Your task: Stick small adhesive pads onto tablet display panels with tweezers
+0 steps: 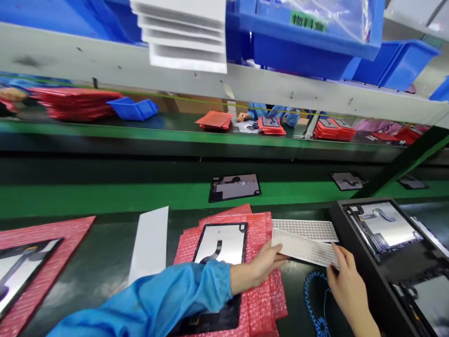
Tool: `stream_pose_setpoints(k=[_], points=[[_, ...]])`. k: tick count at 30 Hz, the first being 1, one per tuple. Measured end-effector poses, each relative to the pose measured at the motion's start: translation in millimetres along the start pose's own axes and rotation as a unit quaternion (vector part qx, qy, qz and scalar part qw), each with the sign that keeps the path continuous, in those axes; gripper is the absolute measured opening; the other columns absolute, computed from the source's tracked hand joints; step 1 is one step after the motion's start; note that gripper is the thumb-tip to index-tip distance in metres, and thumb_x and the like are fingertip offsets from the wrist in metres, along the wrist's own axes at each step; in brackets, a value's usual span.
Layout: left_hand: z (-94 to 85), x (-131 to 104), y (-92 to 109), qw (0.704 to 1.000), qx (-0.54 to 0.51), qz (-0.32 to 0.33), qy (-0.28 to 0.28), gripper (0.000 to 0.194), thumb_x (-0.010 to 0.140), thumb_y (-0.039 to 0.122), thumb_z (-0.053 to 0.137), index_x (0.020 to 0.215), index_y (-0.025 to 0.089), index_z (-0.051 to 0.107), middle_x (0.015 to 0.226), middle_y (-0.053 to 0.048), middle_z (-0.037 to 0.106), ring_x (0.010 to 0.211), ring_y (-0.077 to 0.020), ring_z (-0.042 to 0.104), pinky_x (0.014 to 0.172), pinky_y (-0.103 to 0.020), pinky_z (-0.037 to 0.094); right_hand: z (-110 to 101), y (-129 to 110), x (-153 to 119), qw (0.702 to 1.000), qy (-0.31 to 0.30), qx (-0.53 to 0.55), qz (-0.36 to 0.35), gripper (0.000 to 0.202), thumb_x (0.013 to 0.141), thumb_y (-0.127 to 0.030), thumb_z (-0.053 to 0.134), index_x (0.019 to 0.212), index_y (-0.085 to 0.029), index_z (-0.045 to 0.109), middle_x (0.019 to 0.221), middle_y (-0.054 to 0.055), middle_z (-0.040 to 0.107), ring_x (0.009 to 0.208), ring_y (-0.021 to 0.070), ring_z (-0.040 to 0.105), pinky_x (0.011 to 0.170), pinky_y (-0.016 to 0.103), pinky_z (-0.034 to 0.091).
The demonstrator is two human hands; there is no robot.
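Between my two hands is a white sheet with a fine grid (pixel 305 246), like a sheet of small stickers. My left hand (pixel 261 267) pinches its left end, and my right hand (pixel 347 281) grips the right end. A second gridded sheet (pixel 308 228) lies just behind it on the dark bench. Under my left forearm, a tablet screen panel (pixel 228 238) with a silver back and black ribbon cable rests on a pile of red bubble bags (pixel 259 234). My sleeve hides part of the panel.
A blue coiled cord (pixel 308 290) lies near my right hand. At right stands a black tray (pixel 382 281) holding screen panels. A white card (pixel 149 243) lies at left. Another panel (pixel 235 186) sits on the green belt (pixel 105 199). Blue bins (pixel 298 51) stand on a shelf overhead.
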State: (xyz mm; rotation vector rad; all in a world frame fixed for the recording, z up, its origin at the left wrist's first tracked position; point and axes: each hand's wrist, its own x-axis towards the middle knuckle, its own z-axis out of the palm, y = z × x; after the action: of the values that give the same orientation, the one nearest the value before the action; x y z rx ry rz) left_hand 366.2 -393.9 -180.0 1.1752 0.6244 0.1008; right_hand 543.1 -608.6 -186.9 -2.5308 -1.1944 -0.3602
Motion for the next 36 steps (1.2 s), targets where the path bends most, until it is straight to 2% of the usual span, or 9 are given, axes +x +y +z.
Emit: stream_pose_setpoints(k=[3,7,12,15,17,20,23,28,36], points=[[-4.5,-17,-8,0.994,0.098,-0.007,-0.052,0.036,0.109,0.033,0.038,0.141,0.02,0.047,0.126,-0.016,0.074,0.1,-0.0218,0.082,0.087,-0.036,0.064,21,-29,2,0.998,-0.017,0.058,-0.036,0.041,0.112,-0.044,0.048,0.146,-0.025,0.06,0.144,0.014,0.068,0.099,0.0291,0.081,0.061,0.035,0.064],[-32.7,-43,6,0.947,0.301,0.056,-0.099,0.049,0.103,0.045,0.056,0.143,0.017,0.054,0.079,-0.004,0.073,0.064,-0.0245,0.075,0.067,-0.037,0.059,43,-42,7,0.995,-0.067,0.04,-0.069,0.041,0.114,-0.044,0.045,0.143,-0.025,0.066,0.157,0.015,0.062,0.078,0.025,0.082,0.052,0.036,0.063],[-49.4,-49,14,0.809,0.525,0.235,-0.12,0.029,0.1,0.04,0.06,0.109,0.016,0.073,0.111,-0.018,0.075,0.112,-0.0357,0.071,0.1,-0.049,0.053,50,-27,10,0.992,-0.076,0.0,-0.103,0.04,0.115,-0.042,0.043,0.142,-0.028,0.069,0.162,0.01,0.06,0.083,0.026,0.084,0.052,0.036,0.064],[-49.1,-44,5,0.72,0.59,0.324,-0.17,0.033,0.098,0.041,0.068,0.12,0.017,0.073,0.143,-0.019,0.068,0.134,-0.0356,0.061,0.112,-0.046,0.047,48,-21,9,0.99,-0.076,-0.021,-0.12,0.041,0.116,-0.041,0.041,0.143,-0.029,0.07,0.162,0.009,0.06,0.086,0.0259,0.085,0.051,0.034,0.064],[-50.8,-46,-3,0.675,0.622,0.359,-0.168,0.037,0.099,0.042,0.069,0.126,0.016,0.071,0.148,-0.019,0.065,0.134,-0.0344,0.06,0.111,-0.044,0.046,48,-20,8,0.988,-0.074,-0.026,-0.133,0.042,0.117,-0.041,0.04,0.144,-0.028,0.069,0.162,0.009,0.061,0.087,0.0249,0.084,0.051,0.033,0.064],[-57.1,-55,-14,0.631,0.659,0.384,-0.142,0.031,0.103,0.044,0.064,0.112,0.016,0.072,0.125,-0.015,0.072,0.115,-0.0307,0.066,0.098,-0.042,0.049,48,-20,8,0.986,-0.072,-0.02,-0.152,0.044,0.118,-0.043,0.038,0.145,-0.028,0.069,0.16,0.01,0.062,0.087,0.0229,0.083,0.05,0.031,0.064],[-64.2,-66,-24,0.61,0.683,0.39,-0.099,0.033,0.104,0.047,0.06,0.097,0.017,0.07,0.102,-0.011,0.071,0.1,-0.0291,0.065,0.091,-0.042,0.048,46,-19,10,0.984,-0.075,-0.02,-0.161,0.046,0.118,-0.044,0.036,0.145,-0.029,0.07,0.158,0.011,0.062,0.086,0.0209,0.082,0.049,0.029,0.063],[-70.1,-71,-31,0.612,0.697,0.373,-0.017,0.039,0.1,0.054,0.063,0.095,0.016,0.069,0.097,-0.011,0.065,0.1,-0.0314,0.062,0.093,-0.043,0.047,43,-28,13,0.975,-0.067,-0.066,-0.201,0.044,0.118,-0.044,0.04,0.145,-0.033,0.072,0.158,0.012,0.062,0.078,0.0186,0.08,0.042,0.025,0.055],[-67.8,-71,-33,0.621,0.689,0.373,-0.004,0.045,0.099,0.057,0.062,0.096,0.013,0.071,0.091,-0.012,0.065,0.091,-0.0308,0.062,0.09,-0.045,0.049,41,-76,19,0.971,-0.077,-0.075,-0.214,0.043,0.116,-0.043,0.042,0.141,-0.031,0.075,0.156,0.012,0.064,0.08,0.0226,0.082,0.045,0.028,0.059]])
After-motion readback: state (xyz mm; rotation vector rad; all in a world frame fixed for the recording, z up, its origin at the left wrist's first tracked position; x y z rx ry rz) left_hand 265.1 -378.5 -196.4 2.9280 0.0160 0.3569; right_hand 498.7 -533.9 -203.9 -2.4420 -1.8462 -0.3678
